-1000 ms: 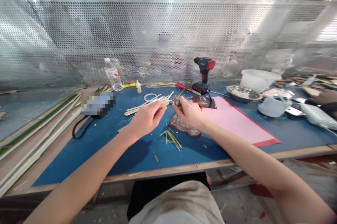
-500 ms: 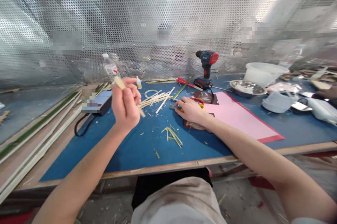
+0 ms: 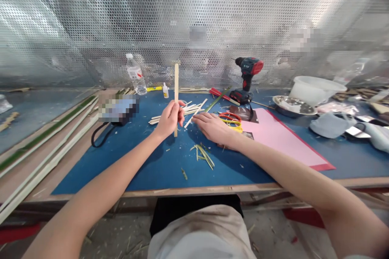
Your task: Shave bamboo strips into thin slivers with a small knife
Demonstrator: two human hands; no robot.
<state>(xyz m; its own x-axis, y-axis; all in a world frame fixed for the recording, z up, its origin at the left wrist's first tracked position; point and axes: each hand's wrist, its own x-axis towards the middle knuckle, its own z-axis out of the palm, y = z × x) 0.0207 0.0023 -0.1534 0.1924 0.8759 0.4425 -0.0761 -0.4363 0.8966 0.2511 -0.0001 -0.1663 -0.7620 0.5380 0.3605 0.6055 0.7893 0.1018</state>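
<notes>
Bamboo strip [image 3: 176,97] | left hand [image 3: 170,119] grips upright | right hand [image 3: 212,127] open on mat [image 3: 146,170]

Light: bright, even
Glare: white sheen on the far perforated metal screen [image 3: 60,28], strongest left
Shadows: soft, under the left hand [image 3: 170,119] on the blue mat [image 3: 170,170]
Edges: curved, stretched

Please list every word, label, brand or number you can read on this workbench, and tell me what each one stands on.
None can be read.
Water bottle: red and white label, too small to read.
Cordless drill: white marking, too small to read.
Small glue bottle: label too small to read.
</notes>
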